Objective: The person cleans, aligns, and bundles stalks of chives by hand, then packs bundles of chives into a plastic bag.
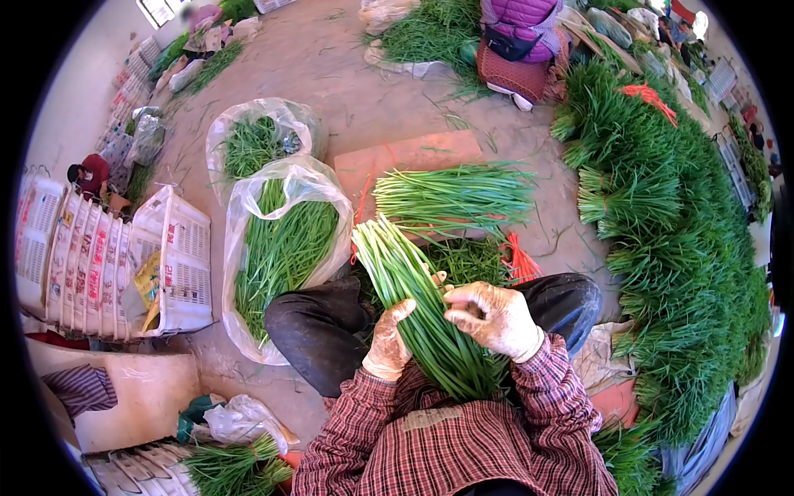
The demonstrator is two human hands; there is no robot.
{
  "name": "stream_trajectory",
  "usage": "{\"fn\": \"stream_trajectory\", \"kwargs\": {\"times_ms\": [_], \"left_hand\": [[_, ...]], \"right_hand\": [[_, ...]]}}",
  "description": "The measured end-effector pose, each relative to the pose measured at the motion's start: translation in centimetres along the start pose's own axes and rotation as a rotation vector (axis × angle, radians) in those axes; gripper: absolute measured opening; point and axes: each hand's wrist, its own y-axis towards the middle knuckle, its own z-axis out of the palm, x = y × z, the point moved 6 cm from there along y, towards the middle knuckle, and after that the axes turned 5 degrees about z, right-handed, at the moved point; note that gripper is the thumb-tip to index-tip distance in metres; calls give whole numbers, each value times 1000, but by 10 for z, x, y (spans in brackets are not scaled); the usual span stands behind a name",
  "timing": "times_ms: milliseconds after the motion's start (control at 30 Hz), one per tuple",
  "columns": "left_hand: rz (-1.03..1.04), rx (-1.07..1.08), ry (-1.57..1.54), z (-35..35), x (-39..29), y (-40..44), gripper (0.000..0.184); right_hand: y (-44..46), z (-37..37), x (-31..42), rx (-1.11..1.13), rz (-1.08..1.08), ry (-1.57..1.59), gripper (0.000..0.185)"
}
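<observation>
A thick bunch of garlic chives, pale at the stem ends, slants across my lap with those ends pointing away from me. My left hand, in a stained light glove, grips it from the left side, thumb across the stems. Fingertips show at the bunch's far right edge. On the right side, my gloved right hand is closed in a pinch against the stems; what lies between its fingers is hidden. Just beyond, a loose layer of chives rests on a reddish board.
Two clear plastic bags of greens stand at left, beside white crates. Red ties lie by my right knee. Tied chive bundles are heaped along the right. A person in purple sits at the back.
</observation>
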Motion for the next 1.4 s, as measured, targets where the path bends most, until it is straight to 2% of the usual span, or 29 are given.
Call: {"fn": "stream_trajectory", "kwargs": {"times_ms": [33, 100, 133, 167, 233, 367, 600, 667, 900, 967, 1067, 1200, 1400], "left_hand": [[-4, 1, 1, 0, 1, 0, 75], [7, 16, -20, 0, 2, 0, 76], [-8, -7, -48, -2, 2, -1, 76], [-9, -6, -47, -2, 1, -2, 76], [3, 66, -110, 1, -2, -3, 72], [1, -12, -59, -1, 1, -5, 74], [-22, 20, -63, -2, 2, -6, 77], [-66, 81, -173, -2, 3, -7, 75], [-62, 72, -143, -1, 3, -5, 82], [-52, 105, -128, 4, 2, -3, 84], [-57, 113, -136, 3, 3, -2, 85], [-54, 126, -139, 1, 5, 0, 85], [-30, 97, -137, -2, 3, 1, 85]], "right_hand": [[2, 1, -1, -3, 3, 0, 25], [1, 4, 13, -82, -327, -262, 27], [1, 4, 4, -65, -236, -206, 28], [0, 2, 4, -67, -235, -206, 28], [1, 1, -2, -23, -133, -189, 30], [1, 1, 1, -45, -201, -255, 29], [-2, 2, 4, -95, -370, -390, 25], [-1, 4, 10, -68, -382, -449, 19], [-2, 2, 7, -52, -311, -348, 18], [-5, 1, 6, -70, -329, -231, 20], [-8, -2, 2, -41, -252, -234, 20], [-11, -8, 0, -66, -251, -205, 19], [-15, -13, -8, 13, -95, -32, 15]]}}
